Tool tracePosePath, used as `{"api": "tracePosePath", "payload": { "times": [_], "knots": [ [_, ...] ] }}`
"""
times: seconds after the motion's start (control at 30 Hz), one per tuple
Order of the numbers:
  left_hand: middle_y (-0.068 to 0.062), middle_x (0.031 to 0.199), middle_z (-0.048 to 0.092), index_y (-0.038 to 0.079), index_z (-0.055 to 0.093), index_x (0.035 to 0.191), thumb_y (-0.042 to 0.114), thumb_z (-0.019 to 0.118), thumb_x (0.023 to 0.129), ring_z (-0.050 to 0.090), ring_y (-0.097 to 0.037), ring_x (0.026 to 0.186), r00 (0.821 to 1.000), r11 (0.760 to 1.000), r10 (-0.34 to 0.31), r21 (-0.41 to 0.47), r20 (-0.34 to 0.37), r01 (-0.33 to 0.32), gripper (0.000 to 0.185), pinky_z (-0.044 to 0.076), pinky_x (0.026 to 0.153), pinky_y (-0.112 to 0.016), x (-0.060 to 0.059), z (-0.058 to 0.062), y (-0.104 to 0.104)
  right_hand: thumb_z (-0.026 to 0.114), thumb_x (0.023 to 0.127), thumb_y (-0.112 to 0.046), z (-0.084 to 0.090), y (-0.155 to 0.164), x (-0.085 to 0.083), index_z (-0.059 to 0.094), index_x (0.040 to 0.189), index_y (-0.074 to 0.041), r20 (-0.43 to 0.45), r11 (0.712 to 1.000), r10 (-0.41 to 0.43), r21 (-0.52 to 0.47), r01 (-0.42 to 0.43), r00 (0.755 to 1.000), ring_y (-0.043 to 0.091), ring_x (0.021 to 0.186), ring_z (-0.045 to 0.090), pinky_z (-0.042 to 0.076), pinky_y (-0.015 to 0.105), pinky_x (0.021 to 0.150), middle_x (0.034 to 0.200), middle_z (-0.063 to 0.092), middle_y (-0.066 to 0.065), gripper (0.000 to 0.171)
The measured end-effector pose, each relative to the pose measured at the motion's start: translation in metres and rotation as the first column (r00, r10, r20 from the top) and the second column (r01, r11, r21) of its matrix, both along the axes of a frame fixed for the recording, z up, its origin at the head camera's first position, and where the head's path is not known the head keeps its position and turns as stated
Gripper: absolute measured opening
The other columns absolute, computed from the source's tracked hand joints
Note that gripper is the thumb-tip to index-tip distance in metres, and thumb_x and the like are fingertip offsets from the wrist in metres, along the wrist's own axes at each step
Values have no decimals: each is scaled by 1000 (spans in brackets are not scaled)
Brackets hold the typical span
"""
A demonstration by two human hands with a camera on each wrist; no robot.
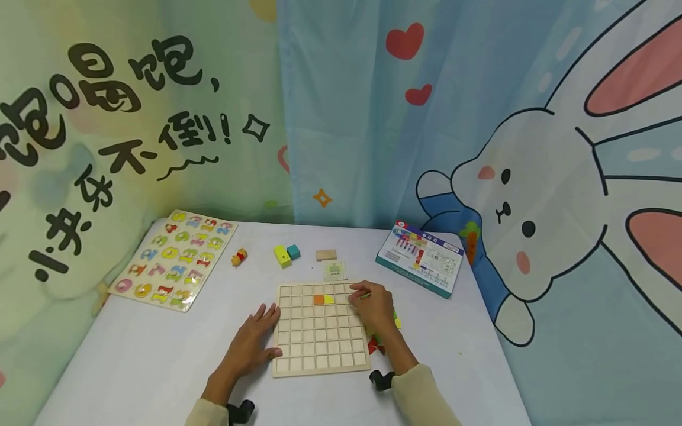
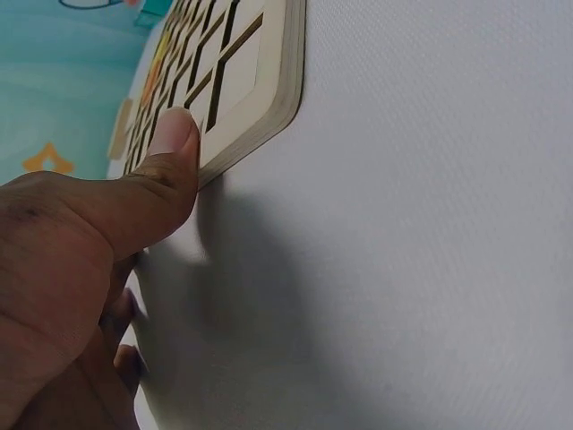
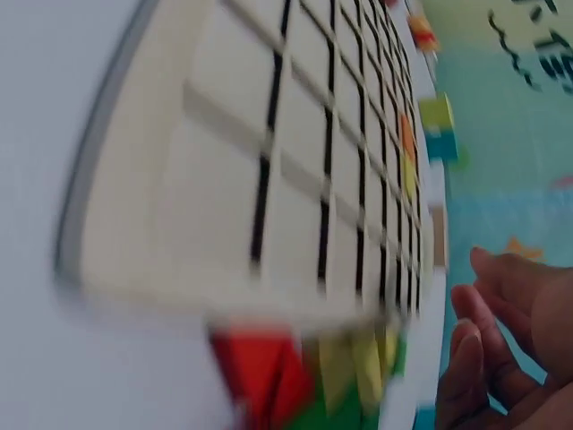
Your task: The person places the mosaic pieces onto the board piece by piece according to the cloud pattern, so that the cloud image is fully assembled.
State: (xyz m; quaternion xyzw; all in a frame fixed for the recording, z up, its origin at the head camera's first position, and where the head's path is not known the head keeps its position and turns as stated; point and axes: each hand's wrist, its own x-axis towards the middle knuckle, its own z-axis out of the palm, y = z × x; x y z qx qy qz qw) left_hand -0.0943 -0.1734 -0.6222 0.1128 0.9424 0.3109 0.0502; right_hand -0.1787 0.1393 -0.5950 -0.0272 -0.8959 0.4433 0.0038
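Observation:
A square wooden grid board (image 1: 319,350) lies on the white table. In its upper rows an orange tile (image 1: 318,300) and a yellow tile (image 1: 329,300) sit side by side. My left hand (image 1: 247,343) rests along the board's left edge with fingers spread, its thumb (image 2: 175,134) on the rim near the front corner. Over the board's upper right edge, my right hand (image 1: 375,307) pinches a small green piece (image 1: 364,296), mostly hidden by the fingers. Beside the board, partly under that arm, lie loose red pieces (image 3: 260,367) along with yellow and green ones.
Behind the board are a patterned card (image 1: 334,271), a flat wooden piece (image 1: 326,255), a yellow block (image 1: 282,257), a blue block (image 1: 293,252) and a small red-yellow figure (image 1: 239,257). A picture board (image 1: 176,260) lies at left, a game box (image 1: 421,260) at back right.

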Motion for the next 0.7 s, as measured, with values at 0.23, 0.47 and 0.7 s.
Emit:
{"api": "tracePosePath", "payload": {
  "times": [0.23,0.47,0.7],
  "knots": [
    [-13,170,39,5,43,161,24,93,79,26,-42,163,1000,1000,-4,-7,15,4,98,26,129,-65,-1,0,-1,86,89,-15,4,43,-1,82,108,-18,103,989,-49,141,34,993,20,89,60,48,36,80,99,76,1,20],
    [-13,170,39,3,44,160,21,93,78,27,-42,162,1000,1000,2,4,10,-2,97,25,129,-66,-1,2,-1,89,86,-25,-5,44,-1,80,97,-13,151,984,-35,177,8,988,18,84,64,50,34,76,89,75,1,18],
    [-12,170,38,4,44,161,22,93,79,27,-42,162,1000,1000,-1,6,14,1,97,26,129,-66,-1,1,0,89,87,-24,-9,26,0,74,88,-11,132,974,-60,226,29,989,16,72,59,43,29,65,76,68,1,20]
  ]
}}
